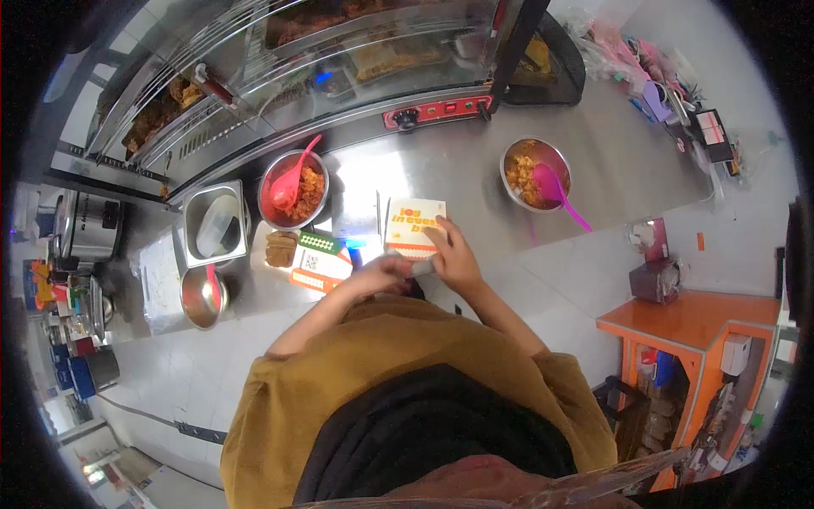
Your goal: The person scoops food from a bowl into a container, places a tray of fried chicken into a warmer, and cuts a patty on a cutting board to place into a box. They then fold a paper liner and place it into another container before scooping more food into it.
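A white cardboard food box (414, 231) with orange and yellow lettering is at the counter's front edge, before my body. My right hand (458, 257) grips its right side, the fingers bent over the edge. At the box's lower left corner is my left hand (388, 273), fingers curled in against the near edge; the fingertips are partly hidden. A second printed box (322, 261), green, white and orange with a QR code, lies to the left, beside brown food pieces (281, 248).
Steel bowls of orange-red food stand at the left (317, 192) and right (519, 166), with a red spoon (287, 187) and a pink spoon (553, 188). A square steel container (189, 222) and a smaller bowl (197, 312) are further left. A glass food warmer (437, 109) runs behind.
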`<state>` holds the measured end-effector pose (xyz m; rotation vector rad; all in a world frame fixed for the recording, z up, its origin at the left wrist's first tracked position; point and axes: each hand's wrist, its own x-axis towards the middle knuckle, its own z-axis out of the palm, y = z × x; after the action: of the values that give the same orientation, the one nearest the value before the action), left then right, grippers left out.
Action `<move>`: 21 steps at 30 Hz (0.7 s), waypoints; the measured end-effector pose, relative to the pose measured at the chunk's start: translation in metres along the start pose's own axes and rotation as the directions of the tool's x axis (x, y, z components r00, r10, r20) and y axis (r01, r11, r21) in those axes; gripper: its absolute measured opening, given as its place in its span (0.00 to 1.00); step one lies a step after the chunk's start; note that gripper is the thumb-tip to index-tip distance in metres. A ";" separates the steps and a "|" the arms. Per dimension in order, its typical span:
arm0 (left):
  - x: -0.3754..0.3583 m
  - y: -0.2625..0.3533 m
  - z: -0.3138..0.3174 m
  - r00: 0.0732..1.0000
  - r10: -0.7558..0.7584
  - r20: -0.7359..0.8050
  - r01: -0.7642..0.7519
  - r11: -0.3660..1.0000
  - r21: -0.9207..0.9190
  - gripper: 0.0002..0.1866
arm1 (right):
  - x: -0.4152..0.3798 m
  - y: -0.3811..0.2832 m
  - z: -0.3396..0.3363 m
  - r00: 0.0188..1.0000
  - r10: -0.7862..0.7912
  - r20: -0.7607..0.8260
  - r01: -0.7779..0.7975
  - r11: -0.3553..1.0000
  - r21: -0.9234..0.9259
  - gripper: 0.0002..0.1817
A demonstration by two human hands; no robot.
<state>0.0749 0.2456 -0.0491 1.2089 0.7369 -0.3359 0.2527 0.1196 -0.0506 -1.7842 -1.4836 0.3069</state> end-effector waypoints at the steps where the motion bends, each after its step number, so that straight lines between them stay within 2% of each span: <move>1: 0.003 -0.004 0.002 0.998 0.056 -0.017 -0.058 0.982 -0.178 0.15 | -0.002 0.001 -0.001 1.000 -0.008 -0.003 0.008 0.999 0.032 0.23; 2: 0.005 -0.008 0.002 0.993 0.109 -0.044 -0.118 0.930 -0.348 0.17 | -0.004 0.005 -0.003 1.000 -0.017 -0.007 0.018 0.998 0.063 0.23; 3: 0.001 -0.003 0.002 0.986 0.164 -0.020 -0.158 0.897 -0.414 0.18 | -0.005 0.009 -0.004 1.000 -0.027 -0.012 0.028 0.995 0.095 0.23; 6: -0.001 -0.001 0.005 0.999 0.029 -0.037 -0.042 0.900 -0.433 0.16 | -0.016 0.022 0.004 1.000 -0.026 -0.005 0.027 0.997 0.077 0.21; 9: -0.013 0.016 0.012 0.997 -0.070 0.022 0.068 0.769 -0.635 0.18 | -0.019 0.013 0.008 0.994 -0.095 -0.050 0.081 0.969 -0.232 0.17; 12: -0.022 0.026 0.020 0.976 -0.165 -0.144 0.066 0.848 -0.526 0.23 | -0.009 0.001 0.008 0.987 -0.132 -0.091 0.107 0.965 -0.239 0.15; 15: -0.014 0.028 0.024 0.852 -0.005 -0.523 -0.052 0.994 -0.094 0.32 | -0.003 0.009 0.018 0.989 -0.145 -0.007 0.142 0.976 -0.168 0.16; 16: -0.011 0.028 0.024 0.810 0.058 -0.584 -0.024 0.998 0.066 0.33 | -0.003 0.010 0.020 0.989 -0.149 -0.007 0.145 0.975 -0.167 0.16; 18: -0.002 0.028 0.024 0.721 0.217 -0.658 0.060 0.927 0.371 0.34 | -0.002 0.011 0.022 0.987 -0.157 -0.011 0.153 0.973 -0.171 0.16; 21: 0.002 0.023 0.020 0.688 0.349 -0.636 0.000 0.877 0.481 0.34 | -0.003 0.012 0.023 0.994 -0.112 0.021 0.114 0.983 -0.147 0.17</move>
<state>0.0966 0.2356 -0.0306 1.8848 1.2411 0.1784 0.2457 0.1258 -0.0749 -1.8070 -1.6463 0.1541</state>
